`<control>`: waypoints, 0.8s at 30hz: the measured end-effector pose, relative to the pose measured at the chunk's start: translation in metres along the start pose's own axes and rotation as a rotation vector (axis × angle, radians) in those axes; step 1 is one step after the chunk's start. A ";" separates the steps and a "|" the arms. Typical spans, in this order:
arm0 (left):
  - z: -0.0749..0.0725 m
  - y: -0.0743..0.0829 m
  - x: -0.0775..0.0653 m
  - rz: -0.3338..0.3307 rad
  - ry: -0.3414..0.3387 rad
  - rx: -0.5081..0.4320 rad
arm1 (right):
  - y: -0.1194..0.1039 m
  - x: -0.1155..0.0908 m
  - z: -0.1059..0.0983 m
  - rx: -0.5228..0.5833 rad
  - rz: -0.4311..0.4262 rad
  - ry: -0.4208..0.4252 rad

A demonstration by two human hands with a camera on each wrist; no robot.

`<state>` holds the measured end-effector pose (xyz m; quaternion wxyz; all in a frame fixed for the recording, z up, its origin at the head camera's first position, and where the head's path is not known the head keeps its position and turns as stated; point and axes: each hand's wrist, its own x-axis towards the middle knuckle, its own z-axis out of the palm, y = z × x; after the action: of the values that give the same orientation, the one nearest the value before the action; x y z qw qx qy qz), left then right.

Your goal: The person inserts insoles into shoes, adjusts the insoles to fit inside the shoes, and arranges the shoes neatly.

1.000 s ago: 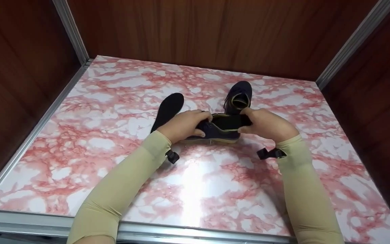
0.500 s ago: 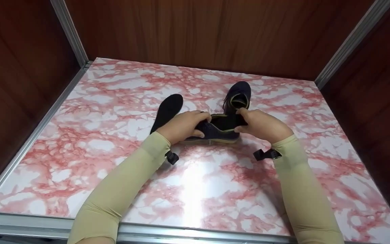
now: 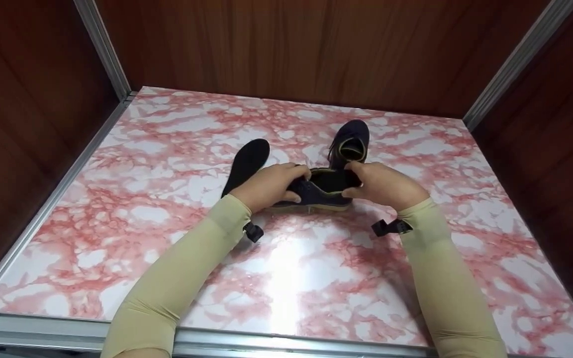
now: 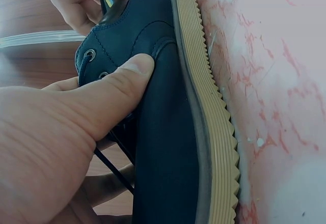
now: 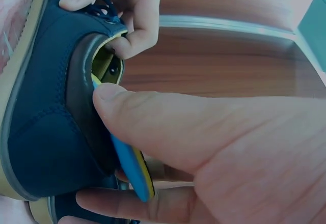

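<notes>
A dark navy lace-up shoe (image 3: 322, 199) with a ribbed tan sole stands sideways before me, toe to the left. My left hand (image 3: 270, 185) grips its front part, thumb (image 4: 136, 66) on the near side below the eyelets; in the right wrist view a fingertip reaches into the opening. At the heel, my right hand (image 3: 387, 185) pinches an insole (image 5: 130, 158) with a blue underside and yellow edge. Most of that insole lies inside the shoe, and its end sticks out at the heel. Left of the shoe, a black insole (image 3: 249, 160) lies flat, partly behind my left hand.
A second navy shoe (image 3: 353, 130) stands just behind the first, toe away from me. The red-and-white marbled tabletop (image 3: 167, 258) has dark wood panels (image 3: 286, 49) at the back and sides, and a metal rail (image 3: 266, 343) along its front edge.
My right hand has moved slightly left with the insole, which is now deeper in the shoe. The left hand keeps its grip in place.
</notes>
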<state>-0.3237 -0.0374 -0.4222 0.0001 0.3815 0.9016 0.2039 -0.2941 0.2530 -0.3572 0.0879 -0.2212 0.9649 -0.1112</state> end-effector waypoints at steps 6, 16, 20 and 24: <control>0.001 0.000 0.000 -0.002 -0.004 -0.001 | 0.002 -0.003 -0.005 0.028 -0.018 0.060; 0.002 0.000 0.001 -0.004 -0.002 0.005 | 0.002 -0.005 -0.007 -0.013 -0.042 0.092; 0.002 -0.001 0.002 0.000 0.002 0.016 | 0.002 -0.005 -0.007 -0.024 -0.058 0.102; 0.002 0.000 0.002 -0.004 0.001 0.015 | 0.002 -0.005 -0.007 -0.024 -0.064 0.109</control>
<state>-0.3251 -0.0352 -0.4235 -0.0029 0.3796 0.9039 0.1971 -0.2916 0.2578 -0.3506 0.0290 -0.2466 0.9620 -0.1140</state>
